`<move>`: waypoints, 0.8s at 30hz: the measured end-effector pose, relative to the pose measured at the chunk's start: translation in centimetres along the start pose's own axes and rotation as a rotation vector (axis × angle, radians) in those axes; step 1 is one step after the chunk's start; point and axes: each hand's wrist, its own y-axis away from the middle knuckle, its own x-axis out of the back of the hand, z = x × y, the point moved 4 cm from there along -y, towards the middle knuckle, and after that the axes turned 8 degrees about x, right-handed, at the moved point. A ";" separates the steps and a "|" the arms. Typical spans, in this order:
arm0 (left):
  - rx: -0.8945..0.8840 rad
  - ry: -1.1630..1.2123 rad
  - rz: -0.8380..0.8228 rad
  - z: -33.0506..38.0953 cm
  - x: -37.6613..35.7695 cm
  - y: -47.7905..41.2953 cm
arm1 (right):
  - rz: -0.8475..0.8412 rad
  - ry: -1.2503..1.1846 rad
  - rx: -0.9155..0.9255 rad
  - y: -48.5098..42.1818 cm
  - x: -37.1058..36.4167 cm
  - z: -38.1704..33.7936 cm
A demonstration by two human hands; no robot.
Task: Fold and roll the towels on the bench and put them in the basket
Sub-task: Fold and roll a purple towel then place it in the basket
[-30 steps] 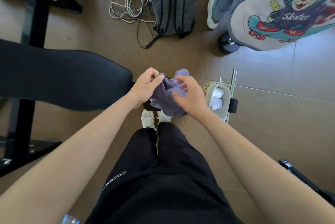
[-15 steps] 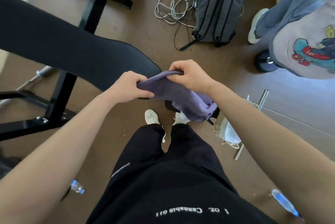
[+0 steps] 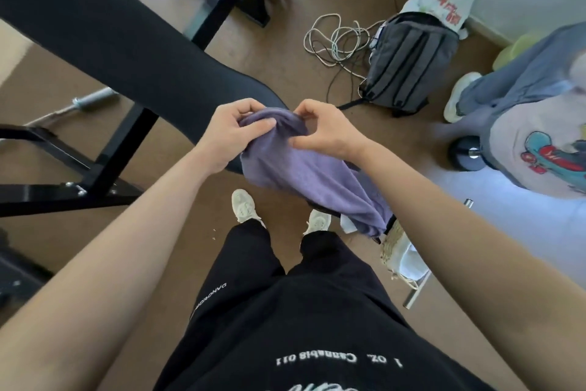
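A purple towel (image 3: 312, 175) hangs in the air in front of me, bunched at its top edge. My left hand (image 3: 233, 134) pinches that top edge on the left, and my right hand (image 3: 323, 132) pinches it on the right, close beside the left. The towel drapes down to the right, over the near end of the black padded bench (image 3: 133, 42). The woven basket (image 3: 394, 251) stands on the floor at my right, mostly hidden by my right forearm, with white towels (image 3: 409, 260) in it.
A grey backpack (image 3: 412, 58) and coiled cables (image 3: 333, 39) lie on the brown floor ahead. Another person (image 3: 523, 118) stands at the right by a dumbbell (image 3: 466, 153). A metal bar (image 3: 82, 103) lies left under the black bench frame (image 3: 104, 165).
My hands have drawn closer together along the towel's top edge. The view has swung to the left and up, so more of the bench shows and the basket sits lower right.
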 end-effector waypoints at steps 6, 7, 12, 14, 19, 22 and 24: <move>0.063 0.077 0.036 -1.0 5.3 -0.8 | -0.040 0.038 0.074 -6.6 -4.4 -5.8; 0.075 0.086 0.046 -1.4 6.4 -0.9 | -0.008 0.042 0.071 -7.5 -4.6 -6.1; 0.294 -0.111 -0.112 -5.7 9.4 -1.1 | 0.112 -0.113 0.058 -11.0 -5.0 -7.9; 0.364 -0.212 -0.169 -8.0 10.1 -1.2 | 0.192 -0.113 0.016 -12.0 -4.8 -7.2; 0.373 -0.404 -0.091 -10.8 12.7 -1.7 | 0.244 0.082 -0.118 -12.1 -4.0 -2.9; 0.324 -0.415 0.002 -11.0 13.9 -2.3 | 0.236 0.094 -0.200 -11.6 -3.5 -0.6; 0.294 -0.362 0.064 -10.8 14.4 -2.8 | 0.250 0.112 -0.255 -11.8 -2.7 1.0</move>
